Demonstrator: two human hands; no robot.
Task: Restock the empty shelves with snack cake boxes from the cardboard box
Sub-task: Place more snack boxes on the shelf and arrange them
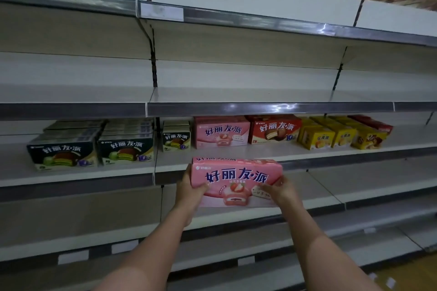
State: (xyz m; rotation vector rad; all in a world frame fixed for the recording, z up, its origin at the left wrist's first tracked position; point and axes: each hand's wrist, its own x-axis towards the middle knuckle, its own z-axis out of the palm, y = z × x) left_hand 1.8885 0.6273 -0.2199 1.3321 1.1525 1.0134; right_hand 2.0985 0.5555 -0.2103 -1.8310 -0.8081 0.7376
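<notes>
Strawberry snack cake box (236,181), pink with a cake pictured on its front, was held in the air between both hands, just in front of the edge of the stocked shelf (331,150) and tilted so its printed face looked toward the camera. The left hand (189,190) gripped the box's left end, its thumb curled onto the front face and the other fingers hidden behind the carton. The right hand (279,190) gripped the lower right corner, thumb (266,188) laid across the front, its fingers wrapped round the end. Behind the held box, on that shelf, stood another pink box (222,132) of the same kind, with a red box (274,129) just beside it to the right and yellow boxes (331,136) farther right. Dark green-and-black boxes (92,147) stood in stacks at the left. The shelf above (236,95) and the shelves below showed bare boards.
</notes>
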